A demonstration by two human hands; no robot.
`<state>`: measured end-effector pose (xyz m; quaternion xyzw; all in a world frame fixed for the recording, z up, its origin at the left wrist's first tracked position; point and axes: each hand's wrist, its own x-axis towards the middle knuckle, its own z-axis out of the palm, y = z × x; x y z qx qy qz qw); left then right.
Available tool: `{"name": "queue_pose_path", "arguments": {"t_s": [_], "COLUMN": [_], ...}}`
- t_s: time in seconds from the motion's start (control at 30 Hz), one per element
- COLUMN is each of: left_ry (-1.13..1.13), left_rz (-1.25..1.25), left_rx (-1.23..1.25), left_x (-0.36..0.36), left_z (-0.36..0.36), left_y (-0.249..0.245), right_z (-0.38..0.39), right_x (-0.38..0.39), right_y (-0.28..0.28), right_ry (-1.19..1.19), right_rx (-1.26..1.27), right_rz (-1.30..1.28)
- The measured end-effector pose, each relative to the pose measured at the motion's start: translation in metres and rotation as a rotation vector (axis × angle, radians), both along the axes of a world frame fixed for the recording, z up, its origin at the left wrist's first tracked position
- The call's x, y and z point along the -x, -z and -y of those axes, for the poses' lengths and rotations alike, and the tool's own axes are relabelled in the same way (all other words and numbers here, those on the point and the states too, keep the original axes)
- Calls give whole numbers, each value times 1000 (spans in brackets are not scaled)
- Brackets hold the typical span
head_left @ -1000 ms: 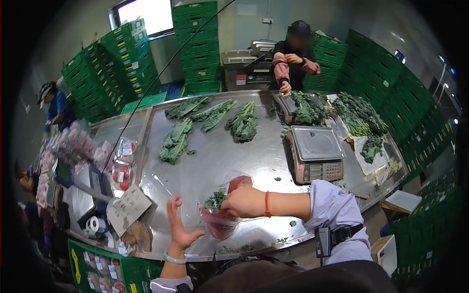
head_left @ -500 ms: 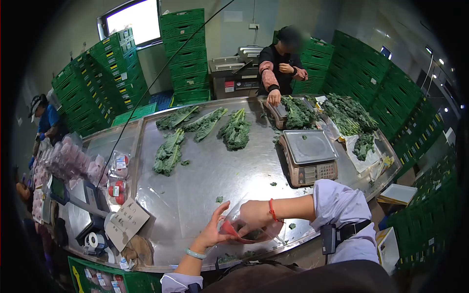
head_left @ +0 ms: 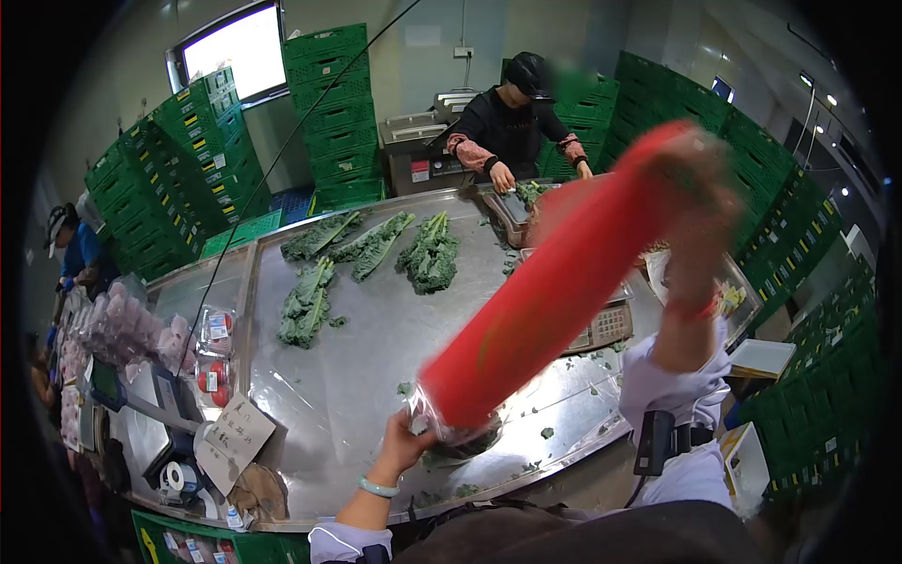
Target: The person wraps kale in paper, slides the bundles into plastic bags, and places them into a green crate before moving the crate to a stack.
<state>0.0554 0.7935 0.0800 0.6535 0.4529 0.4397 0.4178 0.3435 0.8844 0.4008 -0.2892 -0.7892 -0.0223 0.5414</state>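
A long red plastic bag [head_left: 554, 301] is stretched diagonally above the metal table [head_left: 357, 385], blurred by motion. Its clear lower end is pinched in my left hand [head_left: 411, 442], which wears a pale bangle. Raised at the upper right, my right hand [head_left: 700, 197] is smeared by motion at the bag's other end; its fingers cannot be made out. Bunches of kale [head_left: 429, 254] lie beyond the bag, with another leafy bunch [head_left: 305, 303] nearer me. The bag partly covers a weighing scale [head_left: 601, 327].
Across the table a co-worker [head_left: 507, 127] handles greens near a tray. Packed tomatoes [head_left: 214, 376], a handwritten card [head_left: 235, 442] and a second scale [head_left: 150, 414] stand at the left. Green crates [head_left: 329, 113] are stacked behind. Another person [head_left: 80, 249] is at the far left.
My right hand has risen from the near table edge to the upper right, and the red bag now extends lengthwise. The co-worker's hands have moved down to the tray. The view has shifted slightly.
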Motion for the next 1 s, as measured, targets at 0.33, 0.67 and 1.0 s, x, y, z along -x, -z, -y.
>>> {"name": "queue_pose_path", "arguments": {"t_s": [0.33,0.67,1.0], "left_ry": [-596,-321,-603], "left_rz": [575,-517,664], "left_rx": [-159,-24,996], "left_x": [17,-29,-49], "left_z": [-7,169,269], "left_y": [-62,137,171], "right_z": [-34,87,208], "right_x": [47,-24,-16], "right_y": [396,449,493], "right_ry": [-314,-769,-403], "right_rx": [948,2349,1724], "right_rz": [270,-301,12]}}
